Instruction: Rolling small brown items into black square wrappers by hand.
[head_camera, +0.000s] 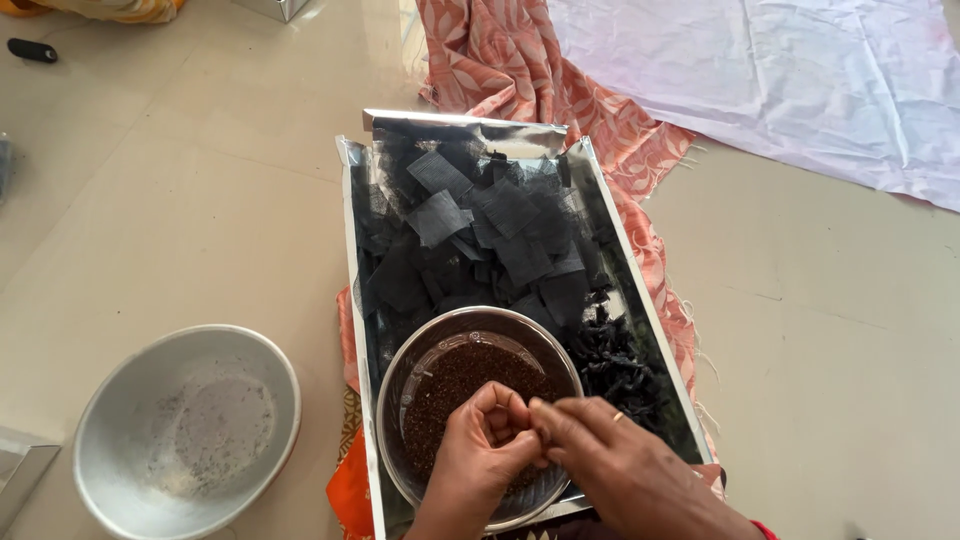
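Bowl (400, 400) of dark brown granules (465, 385), steel, set inside the near end of a long foil-lined tray (352, 250) on the floor, at 6 o'clock in view. Floor (200, 200) tiled, pale beige, glossy. White sheet (780, 80) spread at 1 o'clock, well apart from the tray. Orange leaf-print cloth (500, 55) running from 12 o'clock down under the tray's right side, fringed edge showing at 3 o'clock. Tray filled at its far half with black mesh squares (470, 225), loosely heaped; small twisted black bundles (615, 360) piled at 3 o'clock of the bowl, just beside its rim. Empty aluminium basin (110, 440) at 8 o'clock, apart from the tray, dusted inside with grey residue. Both hands over the near side of the bowl, fingertips touching each other. Left hand (480, 450) curled, fingers pinched together; cannot tell what sits between them. Right hand (620, 465) beside it, ring on one finger, thumb and forefinger pressed against the left fingertips. Small black object (32, 50) lying at 10 o'clock, far corner of the floor.
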